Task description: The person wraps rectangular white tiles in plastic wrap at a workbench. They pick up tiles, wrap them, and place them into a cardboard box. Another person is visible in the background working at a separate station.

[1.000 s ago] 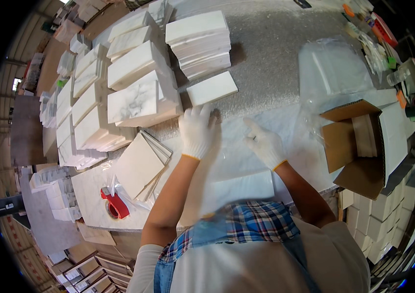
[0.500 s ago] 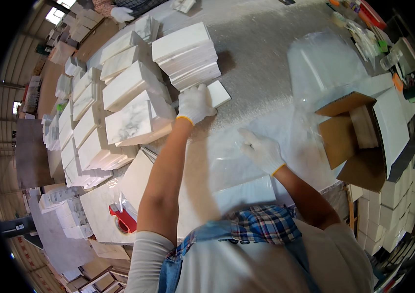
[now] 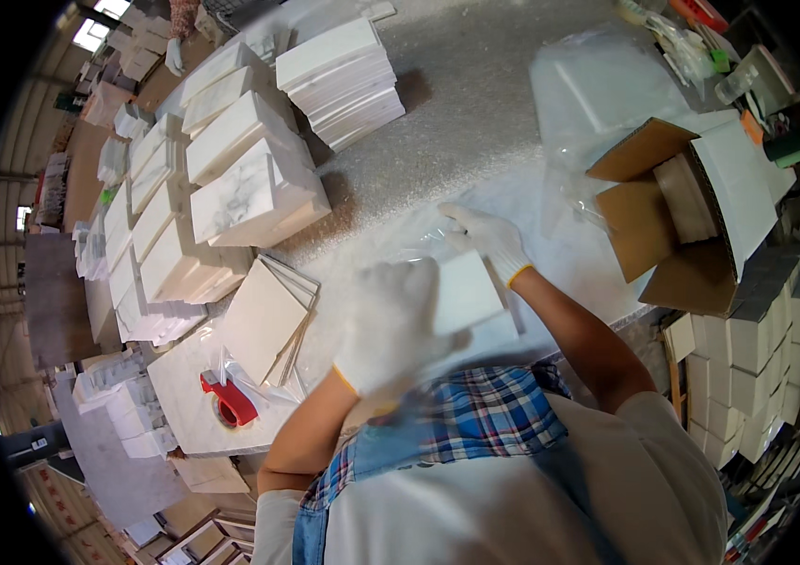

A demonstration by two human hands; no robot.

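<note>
My left hand (image 3: 391,325), in a white knit glove and blurred by motion, grips a white marble tile (image 3: 468,294) low over the near part of the table. My right hand (image 3: 487,237), gloved the same way, is just beyond the tile's far right corner. Its fingers stretch out to the left over clear plastic film (image 3: 536,202), and it holds nothing I can make out. Ahead and to the left stands a tall stack of white tiles (image 3: 344,80). More stacks of grey-veined marble tiles (image 3: 235,202) stand in rows left of it.
An open cardboard box (image 3: 635,221) sits at the right, beside piled white boxes (image 3: 715,353). Left of my left hand lie cream tiles (image 3: 264,315) and a red tape dispenser (image 3: 228,400). Plastic bags (image 3: 598,85) spread at the far right. Another person's gloved hand (image 3: 174,56) shows far left.
My left hand has come back toward me from the tall stack, bringing a tile with it. My right hand has shifted slightly away and left. The view has moved a little.
</note>
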